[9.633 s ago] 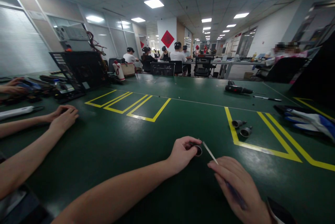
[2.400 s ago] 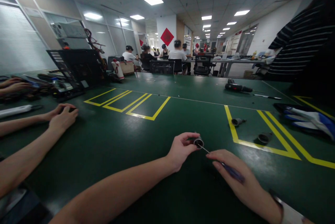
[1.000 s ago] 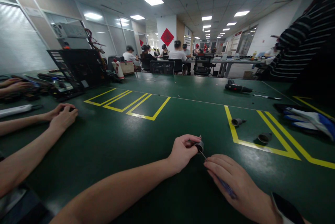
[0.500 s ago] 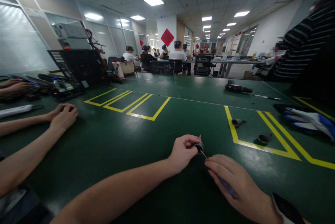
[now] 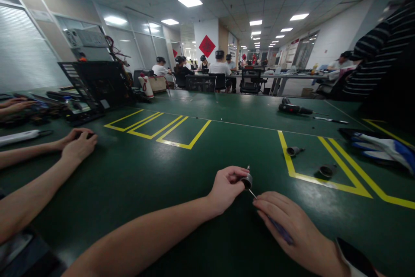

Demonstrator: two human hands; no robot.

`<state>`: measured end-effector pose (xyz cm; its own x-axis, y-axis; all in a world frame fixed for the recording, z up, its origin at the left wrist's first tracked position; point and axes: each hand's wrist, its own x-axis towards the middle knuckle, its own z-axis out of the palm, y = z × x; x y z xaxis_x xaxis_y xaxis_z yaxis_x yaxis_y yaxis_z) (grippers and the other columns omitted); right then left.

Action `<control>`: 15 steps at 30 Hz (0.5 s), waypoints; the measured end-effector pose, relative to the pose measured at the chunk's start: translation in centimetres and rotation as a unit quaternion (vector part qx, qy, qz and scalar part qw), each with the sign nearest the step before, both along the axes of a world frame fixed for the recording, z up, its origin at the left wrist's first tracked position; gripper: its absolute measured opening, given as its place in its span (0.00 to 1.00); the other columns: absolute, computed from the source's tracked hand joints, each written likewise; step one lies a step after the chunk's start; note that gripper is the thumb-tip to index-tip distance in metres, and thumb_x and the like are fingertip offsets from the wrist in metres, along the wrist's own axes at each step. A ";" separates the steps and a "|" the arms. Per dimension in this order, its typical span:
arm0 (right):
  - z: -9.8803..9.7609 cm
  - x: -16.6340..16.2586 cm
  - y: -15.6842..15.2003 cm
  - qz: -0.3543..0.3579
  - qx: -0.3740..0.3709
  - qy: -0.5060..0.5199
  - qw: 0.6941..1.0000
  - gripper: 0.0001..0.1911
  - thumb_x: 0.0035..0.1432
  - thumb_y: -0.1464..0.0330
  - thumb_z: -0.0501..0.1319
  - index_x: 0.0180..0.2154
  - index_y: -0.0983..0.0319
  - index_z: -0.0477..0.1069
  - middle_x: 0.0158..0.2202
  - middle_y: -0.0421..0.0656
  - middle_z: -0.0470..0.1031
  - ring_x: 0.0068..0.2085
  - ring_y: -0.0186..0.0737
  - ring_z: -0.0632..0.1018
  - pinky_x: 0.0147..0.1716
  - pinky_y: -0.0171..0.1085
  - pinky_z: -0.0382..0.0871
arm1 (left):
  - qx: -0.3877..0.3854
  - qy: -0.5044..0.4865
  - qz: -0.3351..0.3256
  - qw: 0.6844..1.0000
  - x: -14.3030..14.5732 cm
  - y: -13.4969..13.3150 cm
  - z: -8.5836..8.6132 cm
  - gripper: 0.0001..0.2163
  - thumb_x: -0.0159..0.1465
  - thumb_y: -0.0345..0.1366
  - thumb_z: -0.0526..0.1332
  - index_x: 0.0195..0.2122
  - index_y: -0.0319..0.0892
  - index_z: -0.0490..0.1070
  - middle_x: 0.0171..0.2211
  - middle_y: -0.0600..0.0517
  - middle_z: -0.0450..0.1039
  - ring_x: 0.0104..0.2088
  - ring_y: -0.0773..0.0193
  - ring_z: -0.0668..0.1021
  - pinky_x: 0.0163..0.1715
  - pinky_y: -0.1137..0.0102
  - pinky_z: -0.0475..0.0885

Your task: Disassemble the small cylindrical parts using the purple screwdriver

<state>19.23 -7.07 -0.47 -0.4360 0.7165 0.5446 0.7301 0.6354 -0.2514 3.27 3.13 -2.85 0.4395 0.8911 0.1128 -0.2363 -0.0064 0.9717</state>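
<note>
My left hand [image 5: 227, 187] pinches a small grey metal cup-shaped part with a thin shank [image 5: 247, 180], its open end turned toward me. In my right hand [image 5: 288, 221] is a screwdriver [image 5: 279, 230] with a dark purplish handle, and the thin shaft points into the mouth of the part. Whether the tip touches anything inside is hidden. Two similar cup-shaped parts, one [image 5: 293, 151] farther off and one [image 5: 327, 170] nearer, lie on their sides within a yellow-taped area to the right.
The green table [image 5: 145, 208] carries yellow tape outlines [image 5: 175, 143]. A power drill [image 5: 295, 109], a pen [image 5: 330, 119] and blue-white gloves [image 5: 382, 149] lie to the right. At left are a co-worker's hands [image 5: 78, 144], a white power strip [image 5: 19, 137] and a black computer case [image 5: 97, 84].
Both hands keep almost the same place, with the screwdriver still pointing into the part. The part has tilted very slightly. The standing person in stripes at right has shifted a little.
</note>
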 end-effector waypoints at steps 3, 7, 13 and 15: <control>0.1 -0.1 0.0 -0.006 0.003 0.006 1.000 0.15 0.59 0.75 0.53 0.47 0.62 0.70 0.40 0.49 0.78 0.42 0.43 0.79 0.40 0.42 0.78 | 0.002 -0.005 -0.002 1.000 0.0 0.0 -0.1 0.10 0.49 0.20 0.60 0.31 0.37 0.74 0.42 0.47 0.75 0.39 0.62 0.79 0.43 0.64 0.73; 0.1 -0.1 0.0 -0.008 0.005 0.007 1.000 0.15 0.59 0.75 0.53 0.47 0.61 0.70 0.40 0.49 0.79 0.41 0.43 0.79 0.39 0.42 0.78 | -0.006 -0.011 -0.004 1.000 0.0 0.0 -0.1 0.09 0.49 0.20 0.61 0.30 0.37 0.74 0.41 0.47 0.76 0.39 0.62 0.79 0.43 0.63 0.73; 0.4 0.0 -0.3 -0.009 0.022 0.009 1.000 0.14 0.59 0.74 0.53 0.46 0.62 0.70 0.39 0.48 0.79 0.41 0.44 0.80 0.39 0.43 0.78 | -0.017 -0.022 0.000 1.000 0.1 0.1 0.0 0.09 0.48 0.20 0.62 0.30 0.36 0.73 0.39 0.47 0.75 0.37 0.62 0.78 0.40 0.64 0.74; 0.4 -0.1 -0.3 -0.007 0.023 0.010 1.000 0.14 0.59 0.75 0.53 0.46 0.62 0.70 0.39 0.48 0.79 0.41 0.44 0.79 0.39 0.42 0.78 | -0.022 -0.025 0.003 0.999 0.1 0.0 0.0 0.09 0.47 0.20 0.62 0.29 0.36 0.73 0.39 0.47 0.75 0.37 0.62 0.78 0.39 0.65 0.74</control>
<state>19.18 -7.32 -0.12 -0.4154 0.6960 0.5857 0.7336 0.6370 -0.2366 3.39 3.15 -2.83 0.4287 0.8984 0.0955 -0.2842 0.0338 0.9582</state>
